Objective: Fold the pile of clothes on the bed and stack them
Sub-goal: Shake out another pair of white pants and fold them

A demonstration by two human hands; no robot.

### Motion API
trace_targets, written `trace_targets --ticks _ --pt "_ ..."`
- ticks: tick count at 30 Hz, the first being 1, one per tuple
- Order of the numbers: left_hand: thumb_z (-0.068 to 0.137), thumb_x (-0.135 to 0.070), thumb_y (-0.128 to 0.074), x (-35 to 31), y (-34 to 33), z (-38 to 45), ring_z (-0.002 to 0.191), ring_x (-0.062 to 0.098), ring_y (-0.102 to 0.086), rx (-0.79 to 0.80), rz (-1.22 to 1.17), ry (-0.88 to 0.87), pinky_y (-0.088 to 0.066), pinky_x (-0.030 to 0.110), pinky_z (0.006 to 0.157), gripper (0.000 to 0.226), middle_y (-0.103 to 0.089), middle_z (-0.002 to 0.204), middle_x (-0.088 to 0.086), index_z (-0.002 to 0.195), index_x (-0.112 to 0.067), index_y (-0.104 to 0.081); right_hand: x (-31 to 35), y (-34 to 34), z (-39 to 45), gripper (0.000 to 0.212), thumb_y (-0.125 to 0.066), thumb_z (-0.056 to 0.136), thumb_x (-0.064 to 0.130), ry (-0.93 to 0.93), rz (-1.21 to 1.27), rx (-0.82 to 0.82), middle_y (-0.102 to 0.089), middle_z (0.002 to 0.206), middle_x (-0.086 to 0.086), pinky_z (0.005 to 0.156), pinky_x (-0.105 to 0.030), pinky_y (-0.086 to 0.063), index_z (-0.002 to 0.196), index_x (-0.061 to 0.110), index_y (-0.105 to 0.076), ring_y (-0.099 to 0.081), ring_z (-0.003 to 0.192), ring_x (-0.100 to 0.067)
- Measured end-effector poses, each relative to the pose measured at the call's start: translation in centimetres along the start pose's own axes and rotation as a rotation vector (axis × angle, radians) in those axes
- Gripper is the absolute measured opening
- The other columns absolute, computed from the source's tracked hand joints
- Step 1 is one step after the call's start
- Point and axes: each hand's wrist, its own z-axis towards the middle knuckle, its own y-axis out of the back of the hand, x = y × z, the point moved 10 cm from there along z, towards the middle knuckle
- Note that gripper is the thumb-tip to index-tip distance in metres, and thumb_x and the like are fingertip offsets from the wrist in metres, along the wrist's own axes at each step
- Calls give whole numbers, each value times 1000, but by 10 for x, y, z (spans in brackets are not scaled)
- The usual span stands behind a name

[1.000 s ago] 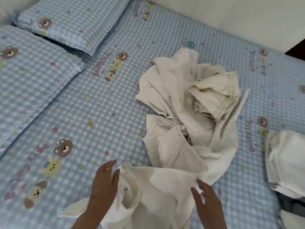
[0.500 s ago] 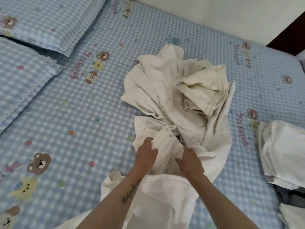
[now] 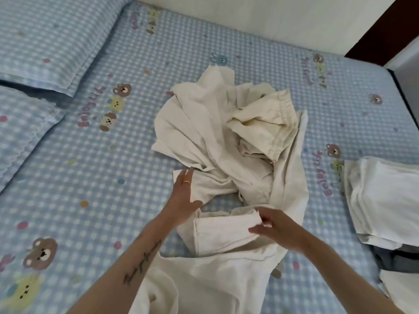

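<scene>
A loose pile of cream clothes [image 3: 217,123] lies in the middle of the bed, with a gathered waistband [image 3: 276,114] on top at the right. My left hand [image 3: 184,196] lies flat, fingers apart, on a cream piece [image 3: 210,184] at the pile's near edge. My right hand [image 3: 276,227] pinches the corner of a partly folded cream garment [image 3: 217,234] just in front of the pile. Another cream garment [image 3: 204,284] spreads below my arms at the near edge.
A stack of folded white clothes [image 3: 385,196] sits at the right, with a grey item [image 3: 399,257] and another white piece [image 3: 401,288] below it. Two checked pillows [image 3: 45,37] lie at the far left. The blue checked sheet [image 3: 90,177] has bear prints.
Both hands left the near garment and reached into the pile. The right hand has since pulled a piece of cloth toward me while the left hand moved left and flattened on the cloth.
</scene>
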Motion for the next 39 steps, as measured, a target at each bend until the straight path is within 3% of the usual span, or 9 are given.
trace_targets --ticks 3,6,10,13,18,21,28,34,39 --pt "89 -26 -63 11 -37 35 147 17 1 275 67 82 -8 31 117 92 1 160 3 151 -19 5 -9 4 -40 27 -70 84 23 -30 59 -38 -61 80 -13 74 -37 -46 94 1 -59 -58 85 -33" --pt "98 -41 -42 24 -56 42 147 22 -3 425 255 166 -8 36 117 65 -10 159 6 151 -17 -13 -12 7 -73 31 -69 86 30 -40 132 -57 -64 99 -23 85 -48 -47 101 4 -63 -62 95 -34" --pt "98 -51 -29 12 -37 39 106 24 -56 338 237 200 -43 35 89 54 -60 117 7 113 -11 -61 -31 35 -108 33 -68 83 37 -87 182 -224 -65 93 -21 79 -47 -48 98 8 -64 -62 85 -30" --pt "90 -41 -58 -1 -28 9 93 5 -55 401 -211 195 -44 18 70 32 -57 114 -7 119 -27 -54 -52 58 -143 18 -67 85 21 -140 323 -382 -68 90 -19 76 -42 -50 96 7 -66 -65 83 -31" --pt "83 -7 -69 -37 -8 -59 68 12 -51 157 -147 138 -35 18 60 8 -58 68 -1 79 -9 -62 -51 81 -214 9 -65 86 3 -217 493 -505 -69 87 -20 71 -30 -48 93 8 -67 -63 76 -19" --pt "86 -8 -65 -93 18 -101 48 1 -36 4 -287 74 -27 21 53 42 -42 46 -12 50 -25 -51 -34 100 -256 12 -65 87 7 -217 497 -552 -73 89 -11 72 -29 -53 98 11 -67 -68 80 -22" --pt "85 -11 -66 -292 109 -179 71 18 -53 -92 -255 -273 -40 34 67 5 -63 73 11 85 -7 -65 31 196 -363 14 -69 83 25 -87 582 -684 -75 87 -9 65 -36 -55 93 16 -73 -72 81 -26" --pt "67 -47 -67 -462 185 -242 73 13 -59 -151 -47 -549 -44 33 69 33 -68 78 6 88 -21 -65 147 327 -468 25 -67 79 26 313 551 -854 -72 97 -15 70 -33 -56 100 13 -70 -68 82 -26" --pt "73 -38 -64 -561 251 -293 82 16 -55 -328 -196 -780 -47 41 78 33 -68 92 20 94 -13 -64 225 393 -539 26 -59 90 13 567 466 -924 -67 103 -17 78 -33 -54 113 2 -61 -61 91 -26"
